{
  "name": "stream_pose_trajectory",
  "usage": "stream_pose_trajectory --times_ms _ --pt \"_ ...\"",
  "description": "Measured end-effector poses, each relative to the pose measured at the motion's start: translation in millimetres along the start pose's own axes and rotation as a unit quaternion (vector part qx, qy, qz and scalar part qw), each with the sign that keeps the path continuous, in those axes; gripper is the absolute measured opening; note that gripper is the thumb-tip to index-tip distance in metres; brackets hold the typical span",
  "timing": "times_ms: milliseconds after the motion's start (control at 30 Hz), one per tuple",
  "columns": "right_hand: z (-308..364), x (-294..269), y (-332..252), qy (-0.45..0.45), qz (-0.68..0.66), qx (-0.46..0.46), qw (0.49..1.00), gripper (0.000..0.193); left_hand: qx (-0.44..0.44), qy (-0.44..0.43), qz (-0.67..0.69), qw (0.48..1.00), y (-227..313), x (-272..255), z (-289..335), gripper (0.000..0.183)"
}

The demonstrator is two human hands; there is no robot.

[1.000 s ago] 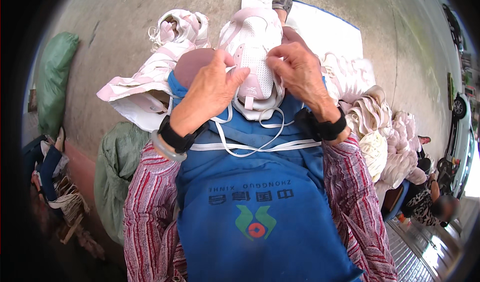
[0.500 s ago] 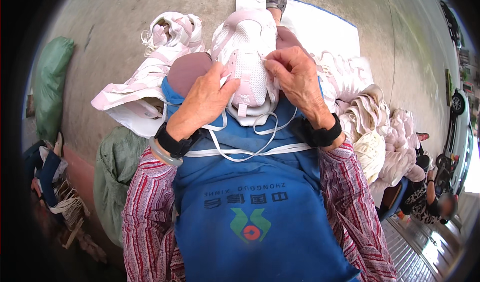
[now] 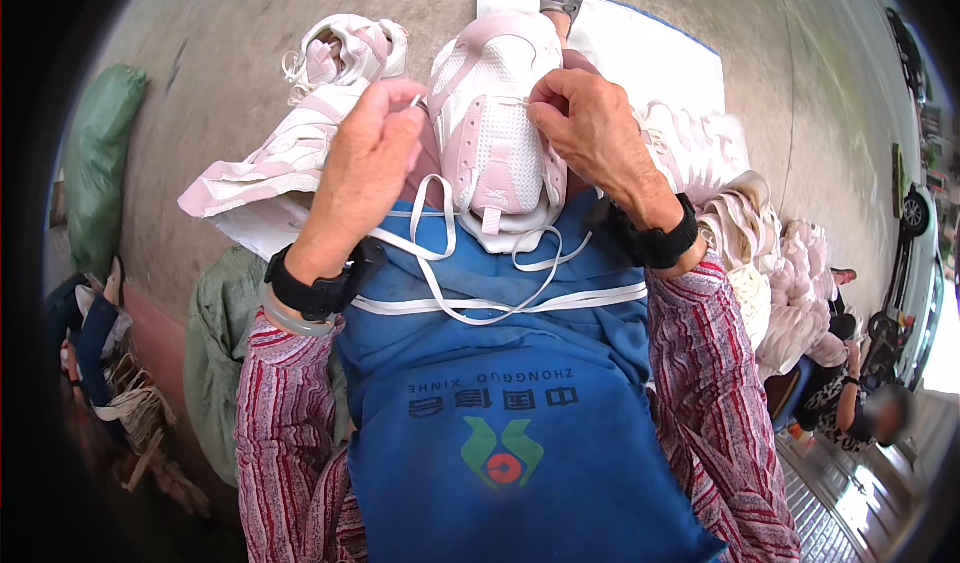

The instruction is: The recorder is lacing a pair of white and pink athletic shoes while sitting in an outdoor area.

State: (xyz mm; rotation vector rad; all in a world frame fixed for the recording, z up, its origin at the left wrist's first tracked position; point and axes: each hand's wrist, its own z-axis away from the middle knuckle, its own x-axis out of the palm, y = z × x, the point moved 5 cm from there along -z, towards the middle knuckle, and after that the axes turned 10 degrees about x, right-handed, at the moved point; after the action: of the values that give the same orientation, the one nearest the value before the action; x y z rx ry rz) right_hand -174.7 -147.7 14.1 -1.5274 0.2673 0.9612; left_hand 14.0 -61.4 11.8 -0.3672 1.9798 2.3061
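Observation:
A white and pink sneaker [image 3: 497, 148] lies across my lap, heel away from me at the top, its tongue tab pointing toward me. My left hand [image 3: 372, 148] is raised just left of the sneaker, thumb and forefinger pinched on the tip of a white shoelace [image 3: 430, 248]. Loops of the lace trail over my blue apron [image 3: 500, 373]. At the sneaker's right eyelet edge, my right hand [image 3: 590, 128] has its thumb and forefinger pressed together; what they pinch is too small to make out.
More white and pink shoe pieces [image 3: 275, 158] lie at my left, and piles of them [image 3: 690, 153] at my right beside a bundle of cream laces [image 3: 748, 293]. A green sack [image 3: 108, 163] stands far left. Another person [image 3: 850, 403] sits at the right rim, near parked vehicles.
My left hand has moved left, off the sneaker's edge, with a lace tip now showing in its fingers. The right hand stays pinched at the right edge, shifted slightly upward.

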Motion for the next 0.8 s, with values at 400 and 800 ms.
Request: stream_pose_trajectory --times_ms 400,800 --pt "-10 3 8 -0.094 -0.074 0.093 0.988 0.016 -0.028 -0.111 -0.156 0.981 -14 33 -25 0.041" --pt "-9 10 16 -0.041 -0.081 0.094 0.991 0.016 -0.026 -0.141 -0.145 0.979 -17 35 -27 0.042"
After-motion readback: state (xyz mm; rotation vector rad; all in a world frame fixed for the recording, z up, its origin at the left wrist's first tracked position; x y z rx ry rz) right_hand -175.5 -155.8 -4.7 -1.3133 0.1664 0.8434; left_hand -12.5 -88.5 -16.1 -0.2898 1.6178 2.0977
